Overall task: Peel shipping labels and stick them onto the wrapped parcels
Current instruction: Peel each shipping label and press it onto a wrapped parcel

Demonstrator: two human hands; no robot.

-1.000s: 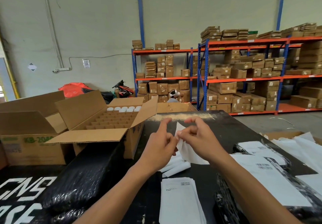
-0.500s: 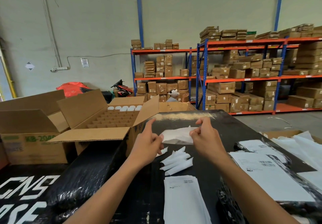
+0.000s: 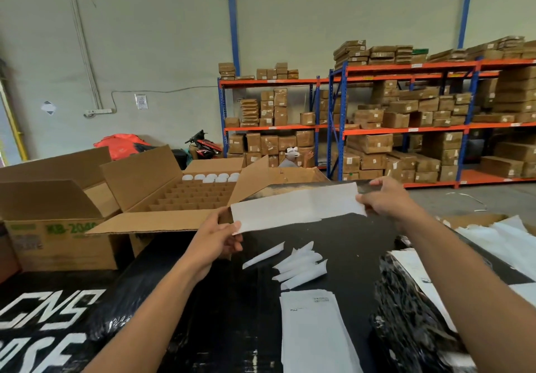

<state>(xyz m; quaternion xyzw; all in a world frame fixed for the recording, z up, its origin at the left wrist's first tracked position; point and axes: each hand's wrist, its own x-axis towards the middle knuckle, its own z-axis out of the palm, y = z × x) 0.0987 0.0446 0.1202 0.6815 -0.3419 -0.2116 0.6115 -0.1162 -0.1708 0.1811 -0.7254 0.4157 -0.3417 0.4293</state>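
Now, hands: left hand [image 3: 216, 239] and right hand [image 3: 385, 198] each pinch one end of the peeled label [image 3: 298, 208].
Room: label held above bare black parcel [image 3: 342, 236].
Count: five backing curls [image 3: 298, 265].

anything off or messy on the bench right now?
Only minor clutter: curled white backing strips lie scattered loose on the black wrapped surface, just beyond the label stack. Left hand and right hand hold a label stretched flat between them. No visible damage.

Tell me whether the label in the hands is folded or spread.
Spread: the label is stretched flat between the left hand and right hand, each pinching one end.
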